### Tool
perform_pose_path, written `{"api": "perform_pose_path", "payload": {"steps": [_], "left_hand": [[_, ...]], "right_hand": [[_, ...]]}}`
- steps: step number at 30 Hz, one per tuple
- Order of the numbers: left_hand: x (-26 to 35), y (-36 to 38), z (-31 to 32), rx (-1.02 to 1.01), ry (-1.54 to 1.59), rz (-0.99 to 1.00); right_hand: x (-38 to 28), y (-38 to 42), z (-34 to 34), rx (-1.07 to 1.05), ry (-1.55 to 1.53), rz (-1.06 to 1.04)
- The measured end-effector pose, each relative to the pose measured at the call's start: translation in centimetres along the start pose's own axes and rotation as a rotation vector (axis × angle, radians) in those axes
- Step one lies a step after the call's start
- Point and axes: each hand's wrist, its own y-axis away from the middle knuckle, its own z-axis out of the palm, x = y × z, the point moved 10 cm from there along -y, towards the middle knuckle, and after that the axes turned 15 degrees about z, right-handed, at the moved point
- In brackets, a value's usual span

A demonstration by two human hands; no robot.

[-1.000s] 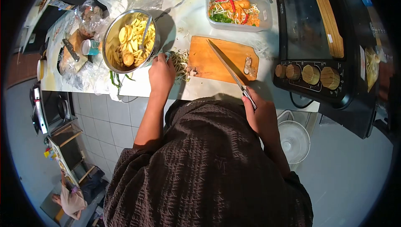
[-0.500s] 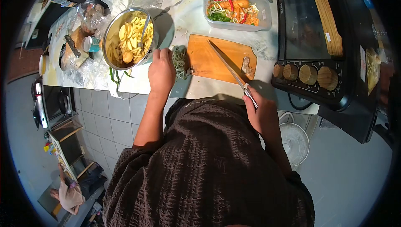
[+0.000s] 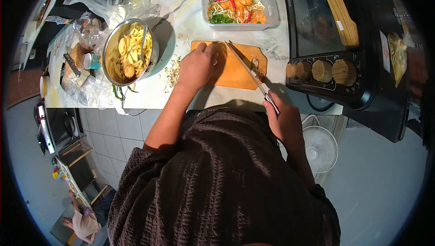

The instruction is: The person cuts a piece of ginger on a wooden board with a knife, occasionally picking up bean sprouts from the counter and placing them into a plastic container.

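One knife (image 3: 246,69) in right hand (image 3: 285,121), board (image 3: 230,75) beneath left hand (image 3: 195,67)

The orange-brown wooden cutting board (image 3: 235,76) lies flat near the near edge of the marbled surface (image 3: 181,10). The long-bladed knife (image 3: 252,75) slants over it, pointed tip toward the board's far edge, handle toward the surface's near edge.

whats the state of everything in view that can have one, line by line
round steel bowl: uncovered, holding yellow pieces
clear plastic container: lid off, filled with food
long metal knife: in right hand, blade over board
orange-brown wooden board: flat, partly hidden by left hand
thin pale sprouts: loose on counter
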Motion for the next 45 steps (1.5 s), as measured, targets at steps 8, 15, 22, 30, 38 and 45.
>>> {"api": "perform_pose_path", "payload": {"steps": [8,15,22,30,38,45], "left_hand": [[-1.7,3.1,0.6,0.042,0.176,-0.137],[-2.6,3.8,1.4,0.182,0.295,-0.176],[-2.9,3.9,1.1,0.257,0.256,-0.178],[-2.4,3.8,0.3,0.325,0.282,-0.154],[-2.2,3.6,0.4,0.343,0.297,-0.139],[-2.1,3.4,0.3,0.33,0.327,-0.086]], "right_hand": [[-1.4,0.3,0.8,-0.111,-0.028,-0.055],[-2.4,0.3,0.9,-0.081,0.056,-0.164],[-2.2,0.3,0.7,-0.12,0.093,-0.086],[-2.3,0.2,0.5,-0.12,0.091,-0.071],[-2.1,0.1,0.5,-0.123,0.095,-0.07],[-1.3,0.1,1.6,-0.043,0.105,-0.209]]}}
